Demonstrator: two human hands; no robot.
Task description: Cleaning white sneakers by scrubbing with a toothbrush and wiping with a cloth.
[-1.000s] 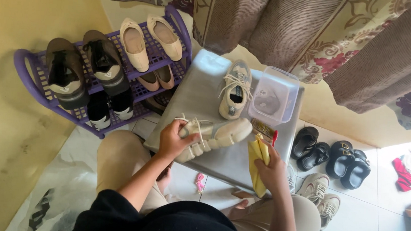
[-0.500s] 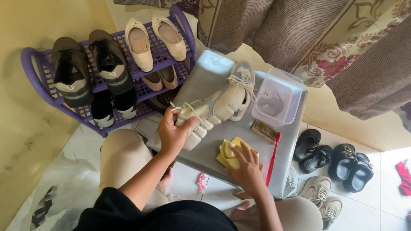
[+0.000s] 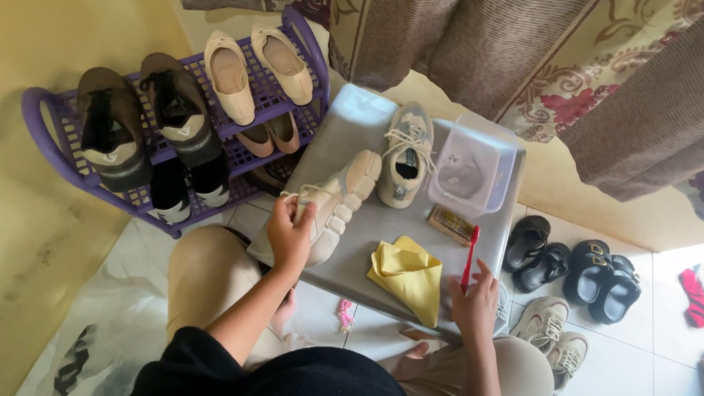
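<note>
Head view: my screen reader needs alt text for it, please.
A seated person's left hand holds a cream sneaker on a grey table, while the right hand grips a red toothbrush. A yellow cloth lies between them; a purple shoe rack stands left.

The right hand (image 3: pixel 475 304) lets go of the yellow cloth (image 3: pixel 407 272), which now lies flat on the table (image 3: pixel 367 225), and holds a red toothbrush (image 3: pixel 469 257). The left hand (image 3: pixel 290 237) tilts the beige sneaker (image 3: pixel 337 198) onto its side.
</note>
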